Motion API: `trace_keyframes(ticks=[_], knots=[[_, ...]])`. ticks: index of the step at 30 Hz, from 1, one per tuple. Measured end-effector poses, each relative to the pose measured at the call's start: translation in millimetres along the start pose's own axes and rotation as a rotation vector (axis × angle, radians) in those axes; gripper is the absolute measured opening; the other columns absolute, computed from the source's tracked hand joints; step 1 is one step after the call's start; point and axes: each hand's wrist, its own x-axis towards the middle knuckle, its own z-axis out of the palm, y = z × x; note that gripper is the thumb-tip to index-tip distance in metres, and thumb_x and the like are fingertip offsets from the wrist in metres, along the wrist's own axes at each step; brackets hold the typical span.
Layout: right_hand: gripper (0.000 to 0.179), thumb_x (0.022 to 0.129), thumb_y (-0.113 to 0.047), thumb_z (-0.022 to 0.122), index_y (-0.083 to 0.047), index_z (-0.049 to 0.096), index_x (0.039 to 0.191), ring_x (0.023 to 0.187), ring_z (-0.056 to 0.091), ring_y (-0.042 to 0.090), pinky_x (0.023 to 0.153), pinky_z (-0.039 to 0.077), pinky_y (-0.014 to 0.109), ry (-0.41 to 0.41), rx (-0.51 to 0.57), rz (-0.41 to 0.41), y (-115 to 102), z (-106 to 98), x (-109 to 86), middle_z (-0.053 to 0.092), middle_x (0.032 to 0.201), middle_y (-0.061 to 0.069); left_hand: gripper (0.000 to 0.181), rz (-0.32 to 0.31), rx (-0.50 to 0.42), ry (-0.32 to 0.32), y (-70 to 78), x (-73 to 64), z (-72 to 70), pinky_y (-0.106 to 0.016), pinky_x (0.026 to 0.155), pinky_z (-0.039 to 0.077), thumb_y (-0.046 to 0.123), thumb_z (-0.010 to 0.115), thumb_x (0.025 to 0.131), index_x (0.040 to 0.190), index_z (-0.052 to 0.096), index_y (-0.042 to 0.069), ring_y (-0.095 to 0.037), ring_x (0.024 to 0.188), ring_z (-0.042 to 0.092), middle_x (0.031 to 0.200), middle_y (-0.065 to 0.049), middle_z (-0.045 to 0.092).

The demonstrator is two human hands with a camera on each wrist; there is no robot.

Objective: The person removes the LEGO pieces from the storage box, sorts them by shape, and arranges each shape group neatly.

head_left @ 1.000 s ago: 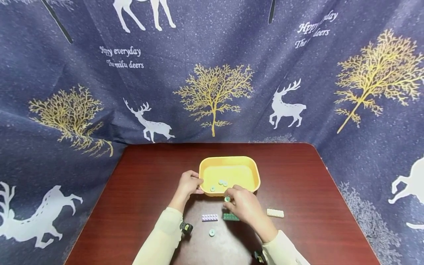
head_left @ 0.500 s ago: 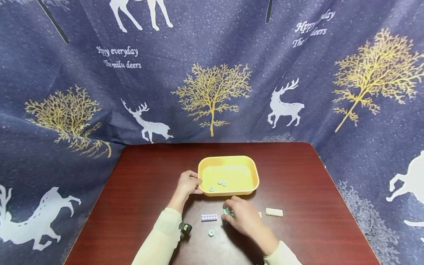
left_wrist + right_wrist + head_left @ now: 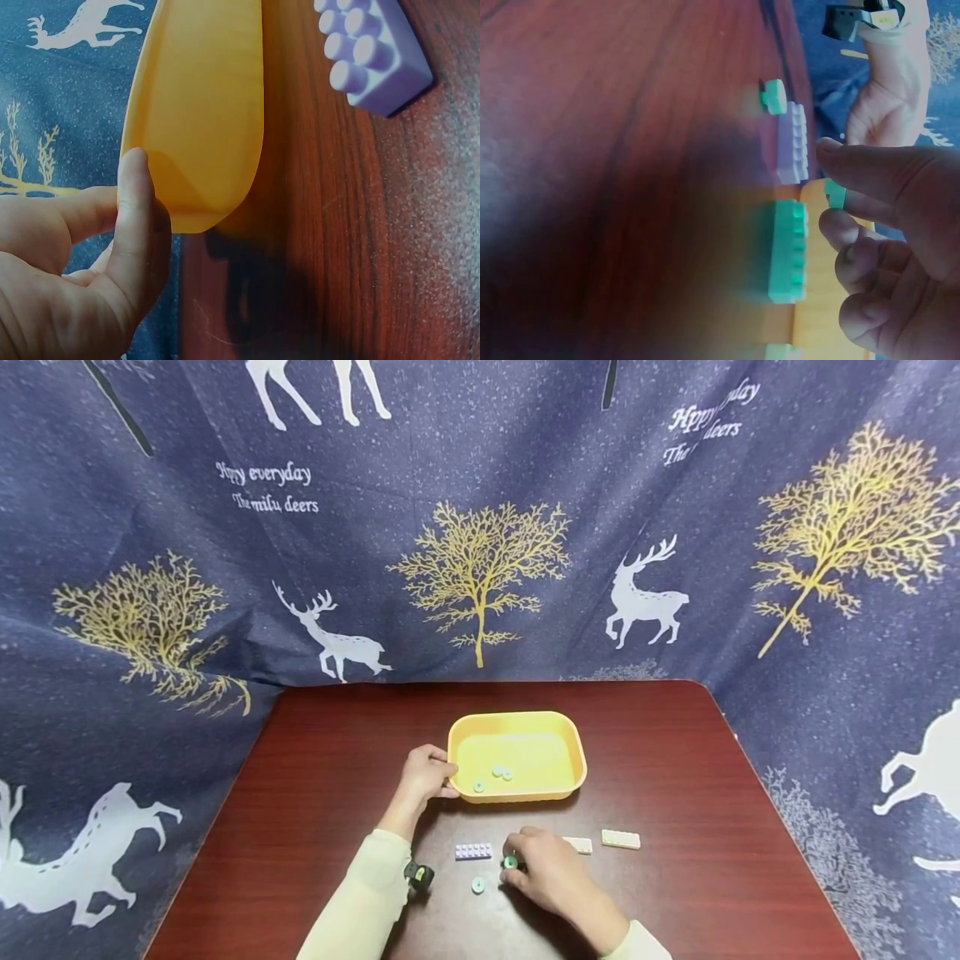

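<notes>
My left hand [image 3: 426, 774] pinches the left end of a yellow plastic bin [image 3: 517, 795]; in the left wrist view its thumb and fingers lie on the rim. Three small round mint-green pieces [image 3: 478, 787] lie inside the bin. My right hand [image 3: 551, 868] pinches another round green piece [image 3: 835, 193] between thumb and fingers, over the table in front of the bin. One more such piece [image 3: 478, 886] lies on the table to its left. Behind the right hand, in the head view, the green studded brick [image 3: 787, 251] is hidden; the right wrist view shows it.
A purple studded brick [image 3: 473, 852] lies in front of the bin. Two white bricks [image 3: 621, 839] are to the right of my right hand. The dark red wooden table [image 3: 360, 727] meets a blue deer-print cloth [image 3: 480, 460] behind.
My right hand has drawn back from the bin's front edge toward me, still holding the round piece. It now covers the green brick and uncovers a second white one. The left hand stays put.
</notes>
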Motion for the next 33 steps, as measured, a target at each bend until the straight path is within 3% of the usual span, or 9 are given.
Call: trace_keyframes(ticks=[12, 21, 33], knots=[[0.026, 0.077, -0.040, 0.087, -0.025, 0.068, 0.085, 0.064, 0.047, 0.001, 0.053, 0.046, 0.021, -0.022, -0.033, -0.015, 3.5, 12.8, -6.8, 0.051, 0.074, -0.016, 0.029, 0.000, 0.009, 0.003, 0.6, -1.1, 0.5, -0.035, 0.057, 0.069, -0.010, 0.065, 0.090, 0.116, 0.053, -0.015, -0.031, 0.069, 0.072, 0.106, -0.034, 0.068], [0.027, 0.076, -0.039, 0.087, -0.023, 0.069, 0.086, 0.067, 0.053, 0.002, 0.059, 0.054, 0.024, -0.022, -0.021, -0.021, 4.7, 20.6, -11.5, 0.057, 0.076, -0.015, 0.029, 0.009, 0.005, 0.001, -0.9, -0.7, 1.2, -0.035, 0.056, 0.069, -0.010, 0.066, 0.089, 0.115, 0.053, -0.015, -0.033, 0.069, 0.072, 0.103, -0.034, 0.068], [0.030, 0.072, -0.041, 0.089, -0.023, 0.069, 0.085, 0.068, 0.057, 0.006, 0.058, 0.055, 0.027, -0.009, -0.044, -0.022, 5.6, 25.4, -11.2, 0.059, 0.076, -0.013, 0.029, 0.007, -0.009, -0.005, -0.3, -1.7, 1.5, -0.034, 0.056, 0.069, -0.011, 0.065, 0.090, 0.115, 0.052, -0.016, -0.027, 0.064, 0.070, 0.105, -0.035, 0.067]])
